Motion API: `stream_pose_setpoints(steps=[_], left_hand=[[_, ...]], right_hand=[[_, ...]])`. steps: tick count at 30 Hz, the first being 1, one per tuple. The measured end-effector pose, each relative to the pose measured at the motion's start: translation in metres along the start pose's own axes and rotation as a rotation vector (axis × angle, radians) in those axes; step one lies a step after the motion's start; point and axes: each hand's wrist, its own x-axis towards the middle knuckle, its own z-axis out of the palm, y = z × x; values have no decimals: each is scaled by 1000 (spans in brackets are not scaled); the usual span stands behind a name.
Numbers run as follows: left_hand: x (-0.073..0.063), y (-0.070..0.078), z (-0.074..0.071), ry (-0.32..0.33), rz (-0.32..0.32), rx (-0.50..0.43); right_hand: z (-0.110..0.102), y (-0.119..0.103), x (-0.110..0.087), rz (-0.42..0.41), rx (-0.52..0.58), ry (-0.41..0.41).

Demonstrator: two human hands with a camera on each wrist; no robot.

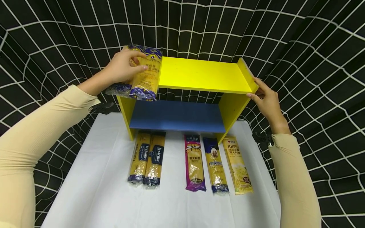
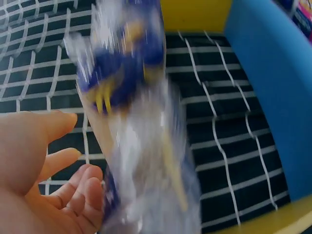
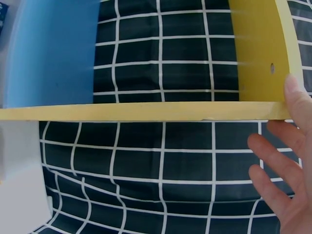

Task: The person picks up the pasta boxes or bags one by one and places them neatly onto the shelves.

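Note:
At the upper left end of a yellow and blue shelf [image 1: 199, 74], my left hand [image 1: 124, 65] touches two clear-wrapped spaghetti packs [image 1: 146, 76] with blue ends. The packs lie side by side and stick out past the shelf's front edge. In the left wrist view, the spaghetti pack [image 2: 146, 141] is blurred; the left fingers [image 2: 90, 195] are loosely bent beside it, not wrapped around it. My right hand [image 1: 265, 98] holds the shelf's upper right corner, thumb on the front edge and fingers at the outer side. The right wrist view shows the right thumb [image 3: 295, 92] against the yellow board.
Below the shelf, on the white tabletop [image 1: 114, 196], lie two La Sicilia pasta packs [image 1: 146, 158], a pink-purple pack [image 1: 195, 163], a blue-topped pack [image 1: 215, 164] and a yellow pack [image 1: 237, 164]. A blue lower board [image 1: 176, 115] spans the shelf. Black white-gridded cloth [image 1: 199, 28] surrounds everything.

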Motion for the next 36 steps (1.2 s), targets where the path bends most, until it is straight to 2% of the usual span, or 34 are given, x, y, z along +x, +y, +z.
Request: stream_pose_setpoints(steps=[5,12,16,19,21,23,25,27,29,32,36], left_hand=[[-27,17,2,74,39,-131],[-64,44,15,129,174,-268],[-89,52,31,75,299,-328],[-108,48,46,-34,381,-371],[-120,42,60,-131,401,-405],[-130,32,76,-238,387,-460],[-139,20,93,-331,342,-508],[-149,6,109,-392,277,-546],[-158,-11,125,-420,212,-569],[-173,-40,150,-421,125,-584],[-188,-78,184,-399,63,-586]], right_hand=[[-1,0,1,-6,-1,6],[-3,2,-1,6,-20,13],[-4,2,-1,5,-18,18],[-4,2,-2,3,-14,20],[-4,1,-1,2,-12,20],[-4,1,-1,0,-10,21],[-3,1,-1,4,-10,20],[-2,0,0,9,-10,15],[0,0,0,18,-6,6],[1,-1,0,28,-1,-6],[1,-2,1,34,-2,-5]])
